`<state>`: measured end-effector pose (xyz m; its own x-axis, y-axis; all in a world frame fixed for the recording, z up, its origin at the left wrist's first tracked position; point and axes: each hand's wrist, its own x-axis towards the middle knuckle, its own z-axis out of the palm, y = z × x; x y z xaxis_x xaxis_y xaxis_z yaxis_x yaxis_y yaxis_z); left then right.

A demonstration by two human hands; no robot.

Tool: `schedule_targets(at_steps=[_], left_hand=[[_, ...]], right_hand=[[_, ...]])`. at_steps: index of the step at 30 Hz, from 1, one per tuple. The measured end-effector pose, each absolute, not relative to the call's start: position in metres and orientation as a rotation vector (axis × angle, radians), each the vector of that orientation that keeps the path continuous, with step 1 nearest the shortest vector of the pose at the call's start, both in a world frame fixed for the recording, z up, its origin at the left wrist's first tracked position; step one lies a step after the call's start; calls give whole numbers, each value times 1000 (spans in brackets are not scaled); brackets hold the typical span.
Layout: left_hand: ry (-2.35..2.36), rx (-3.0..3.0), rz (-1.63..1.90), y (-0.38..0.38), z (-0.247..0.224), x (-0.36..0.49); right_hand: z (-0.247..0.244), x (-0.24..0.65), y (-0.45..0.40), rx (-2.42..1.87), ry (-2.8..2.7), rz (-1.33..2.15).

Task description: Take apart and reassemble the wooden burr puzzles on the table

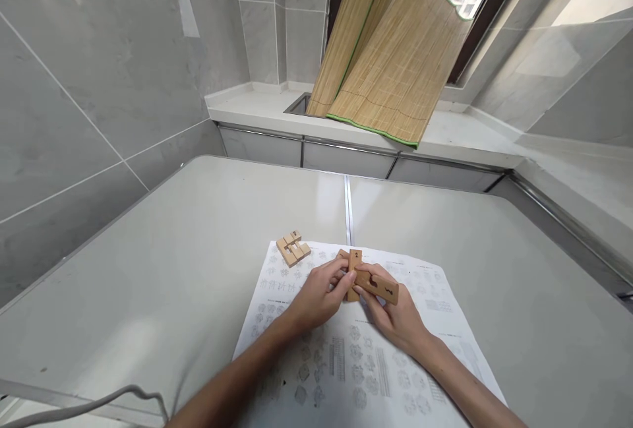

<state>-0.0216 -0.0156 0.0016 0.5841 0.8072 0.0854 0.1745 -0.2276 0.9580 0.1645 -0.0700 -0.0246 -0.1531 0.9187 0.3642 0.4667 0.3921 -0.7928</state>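
Note:
In the head view, my left hand (320,293) is closed, its thumb and fingers pinching an upright wooden puzzle piece (355,258) marked 2. My right hand (395,319) grips another wooden puzzle piece (386,288), marked 3 with a dark notch, lying crosswise against the first. Part of a further wooden piece (342,254) shows behind my left fingers. The pieces touch one another above the printed sheet; my fingers hide how they join. Just beyond my left hand, a notched wooden piece (293,250) marked 3 lies at the sheet's upper left corner.
A large paper sheet (277,342) printed with puzzle diagrams lies under my hands on the pale table (198,250). A metal seam (349,210) crosses the tabletop. A grey cable (99,401) runs along the near left edge. Behind stands a counter with a bamboo mat (390,65).

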Motion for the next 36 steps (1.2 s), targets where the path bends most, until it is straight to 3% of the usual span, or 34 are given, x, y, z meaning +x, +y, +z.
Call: schedule_targets(at_steps=[36], left_hand=[[894,1700,745,-27,-3,-23]], right_hand=[[-21,152,-72,-1376,-1433,641]])
